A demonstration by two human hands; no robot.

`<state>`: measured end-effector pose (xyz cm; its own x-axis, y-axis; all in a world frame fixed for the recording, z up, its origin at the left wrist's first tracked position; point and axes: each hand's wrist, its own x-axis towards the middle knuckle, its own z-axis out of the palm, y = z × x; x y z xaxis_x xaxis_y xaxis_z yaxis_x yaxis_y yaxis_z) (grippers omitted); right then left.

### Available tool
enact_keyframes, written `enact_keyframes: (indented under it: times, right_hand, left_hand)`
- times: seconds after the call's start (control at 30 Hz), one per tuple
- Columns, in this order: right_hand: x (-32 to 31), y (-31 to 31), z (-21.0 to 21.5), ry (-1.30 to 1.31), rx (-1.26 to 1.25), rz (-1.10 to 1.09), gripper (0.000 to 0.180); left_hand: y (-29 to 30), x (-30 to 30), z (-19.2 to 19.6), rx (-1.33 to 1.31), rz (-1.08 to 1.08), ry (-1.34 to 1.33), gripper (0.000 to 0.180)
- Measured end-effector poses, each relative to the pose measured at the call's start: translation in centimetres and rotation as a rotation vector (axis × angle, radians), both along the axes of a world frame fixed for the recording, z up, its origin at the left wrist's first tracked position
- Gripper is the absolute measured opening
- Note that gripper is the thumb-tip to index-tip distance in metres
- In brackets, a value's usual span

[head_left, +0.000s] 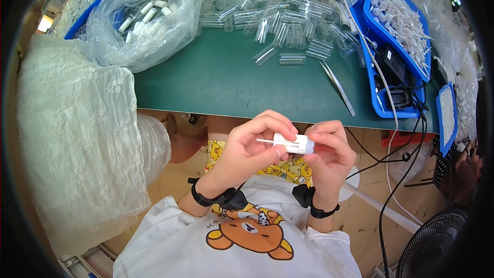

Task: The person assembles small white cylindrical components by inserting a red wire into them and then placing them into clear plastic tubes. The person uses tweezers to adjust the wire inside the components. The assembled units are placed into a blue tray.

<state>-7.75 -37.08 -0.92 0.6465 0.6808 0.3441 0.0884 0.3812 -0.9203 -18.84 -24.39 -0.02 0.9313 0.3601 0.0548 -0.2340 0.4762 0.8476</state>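
In front of my body, just off the table's near edge, my left hand [262, 144] pinches a small white cylindrical plastic part [292, 143] between thumb and fingers. A thin white rod lies along it and sticks out to the left. My right hand [332, 149] has its fingertips closed on the other end, at a pale translucent cap [310, 146]. A thin red line shows by the right fingers; I cannot tell what it is. Metal tweezers [338, 88] lie on the green table [216, 80] beyond my right hand.
Many clear plastic tubes [292, 59] are heaped at the back, with white cylinders among them. A plastic bag [144, 46] of white cylinders stands back left. Blue trays [426, 25] with small white parts and black cables [383, 216] are right. A black fan [432, 244] stands lower right.
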Motion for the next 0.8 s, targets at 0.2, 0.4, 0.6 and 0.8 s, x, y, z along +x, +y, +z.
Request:
enact_keyframes:
  times: [0.2, 0.4, 0.6, 0.8]
  right_hand:
    - [0.4, 0.1, 0.4, -0.041, -0.017, 0.041, 0.035]
    - [0.4, 0.0, 0.0, -0.096, -0.027, 0.007, 0.035]
    - [-0.2, -0.1, -0.1, -0.117, -0.071, -0.064, 0.037]
    - [0.0, 0.0, 0.3, -0.066, -0.074, 0.017, 0.043]
  left_hand:
    - [0.1, -0.3, -0.1, -0.122, -0.045, 0.014, 0.018]
    - [-0.2, -0.4, -0.5, -0.321, -0.085, -0.018, 0.019]
    - [-0.7, -0.1, -0.3, -0.158, 0.009, 0.016, 0.021]
    - [-0.9, 0.2, 0.1, -0.067, 0.125, 0.058, 0.022]
